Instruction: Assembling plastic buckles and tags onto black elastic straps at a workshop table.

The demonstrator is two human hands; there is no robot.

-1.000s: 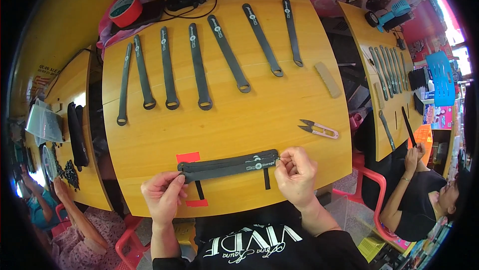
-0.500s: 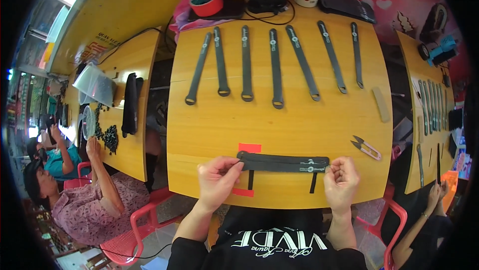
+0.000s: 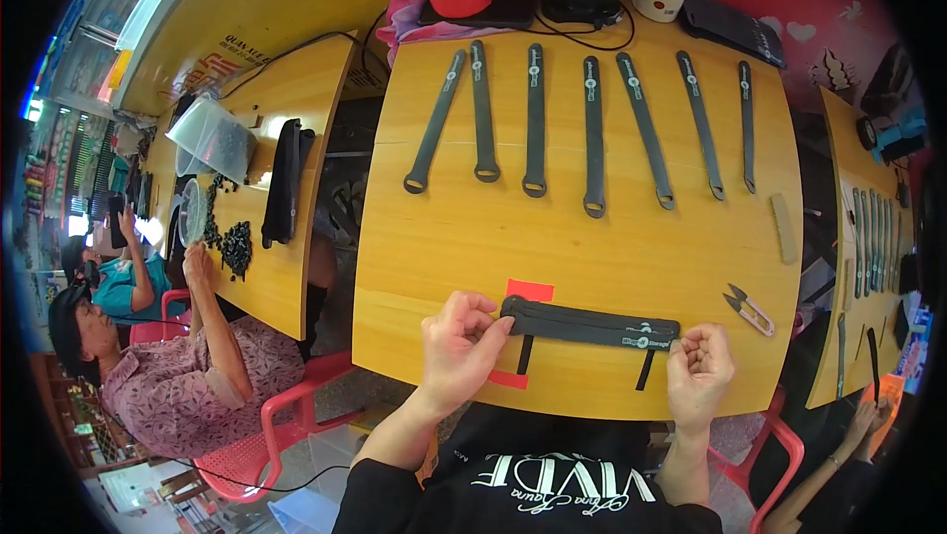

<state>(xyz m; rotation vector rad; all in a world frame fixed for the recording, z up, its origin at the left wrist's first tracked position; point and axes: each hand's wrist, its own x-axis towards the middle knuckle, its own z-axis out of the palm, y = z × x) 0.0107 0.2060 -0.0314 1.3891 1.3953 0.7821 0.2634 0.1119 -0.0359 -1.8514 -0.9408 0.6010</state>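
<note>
Layered strap pinched at both ends: slip and skew are the risks.
The dark layered strap (image 3: 587, 324) lies between my hands near the table's (image 3: 424, 283) front edge, across two narrow black strips: left strip (image 3: 526, 355), right strip (image 3: 644, 372). Left hand (image 3: 459, 349): thumb and fingers pinching its left end. Right hand (image 3: 702, 374): fingertips closed on the right end's lower corner; can't tell how many layers they've caught. If that's only one, an uneven pull could slide the layers out of line. Dragging it sideways could skew the strips; only the left one visibly sits between red tape pieces (image 3: 530, 289). Snips (image 3: 750, 310) near my right hand, points toward the strap: a wide elbow swing could knock them. Loose straps (image 3: 593, 135) lie well beyond.
</note>
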